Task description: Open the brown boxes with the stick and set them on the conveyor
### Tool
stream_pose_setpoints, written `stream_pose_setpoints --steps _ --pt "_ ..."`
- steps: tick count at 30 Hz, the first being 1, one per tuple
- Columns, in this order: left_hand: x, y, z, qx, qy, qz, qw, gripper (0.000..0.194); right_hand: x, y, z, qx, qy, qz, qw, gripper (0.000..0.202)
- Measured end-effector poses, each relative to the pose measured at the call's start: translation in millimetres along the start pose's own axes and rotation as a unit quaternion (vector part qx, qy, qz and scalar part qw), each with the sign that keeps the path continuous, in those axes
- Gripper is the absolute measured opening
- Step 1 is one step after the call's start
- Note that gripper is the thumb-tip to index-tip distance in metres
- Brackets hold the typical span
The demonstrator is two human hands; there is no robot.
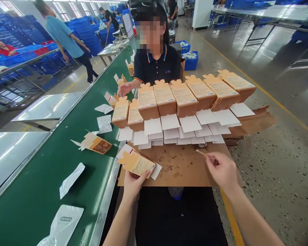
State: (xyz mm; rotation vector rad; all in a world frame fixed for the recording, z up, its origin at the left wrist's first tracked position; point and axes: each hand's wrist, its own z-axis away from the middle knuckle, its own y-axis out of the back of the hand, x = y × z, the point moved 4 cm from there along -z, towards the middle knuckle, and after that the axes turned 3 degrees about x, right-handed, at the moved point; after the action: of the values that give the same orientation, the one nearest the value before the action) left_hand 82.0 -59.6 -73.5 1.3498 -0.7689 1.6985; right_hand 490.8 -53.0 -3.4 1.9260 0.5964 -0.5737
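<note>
My left hand [133, 182] holds a small orange and white carton [139, 163] with open flaps, just above the near left corner of the cardboard surface [184, 167]. To the right, my right hand [222, 169] is closed in a pinch on a small thin tan strip [200, 152]. Rows of similar cartons [183, 97] are stacked beyond my hands, with white flaps [169, 126] hanging towards me. A small clear round item [202, 145] lies at the base of the stack, near the strip.
On the left, a green conveyor belt [89, 171] carries silvery pouches [71, 180] and an open carton [97, 142]. A person [156, 65] sits across the stack, one hand extended over the belt. Brown cardboard [256, 119] juts out at the right. Another person [66, 37] walks behind the belt.
</note>
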Motion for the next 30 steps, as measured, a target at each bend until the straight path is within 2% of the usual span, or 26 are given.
stream_pose_setpoints --steps 1,3,5,7,10,13,16,19,23,30 --pt "-2.4 0.9 -2.2 0.003 -0.004 0.000 1.000 0.094 -14.4 -12.3 16.8 0.005 0.013 -0.052 0.999 0.031" --pt "-5.8 2.6 -5.2 0.003 -0.009 -0.003 1.000 0.096 -46.7 -50.4 46.1 -0.037 0.046 -0.129 0.990 0.029" --pt "-6.1 3.3 -6.5 -0.003 -0.009 -0.012 1.000 0.100 -75.1 -90.9 64.2 -0.071 0.069 -0.156 0.983 0.030" --pt "-3.2 2.4 -5.7 -0.017 -0.009 -0.025 0.999 0.100 -93.1 -122.0 70.7 -0.084 0.081 -0.161 0.980 0.030" --pt "3.8 -0.1 -1.0 -0.030 -0.019 -0.030 0.999 0.099 -101.2 -143.3 68.8 -0.093 0.096 -0.159 0.978 0.034" --pt "5.1 -2.3 4.0 -0.035 -0.025 -0.029 0.999 0.098 -95.2 -141.9 64.2 -0.087 0.100 -0.158 0.979 0.035" --pt "-0.2 -2.3 6.2 -0.028 -0.039 -0.057 0.997 0.095 -85.2 -130.6 62.4 -0.063 0.086 -0.159 0.982 0.033" --pt "-2.6 -1.9 10.0 -0.015 -0.091 -0.116 0.989 0.089 -76.1 -116.1 64.7 -0.036 0.067 -0.161 0.984 0.035" --pt "3.6 -3.9 21.0 0.016 -0.148 -0.188 0.971 0.083 -66.4 -95.5 71.0 -0.007 0.045 -0.164 0.985 0.038" --pt "9.9 -14.4 30.2 0.037 -0.140 -0.224 0.964 0.079 -63.9 -72.3 79.2 0.015 0.017 -0.184 0.983 0.035"
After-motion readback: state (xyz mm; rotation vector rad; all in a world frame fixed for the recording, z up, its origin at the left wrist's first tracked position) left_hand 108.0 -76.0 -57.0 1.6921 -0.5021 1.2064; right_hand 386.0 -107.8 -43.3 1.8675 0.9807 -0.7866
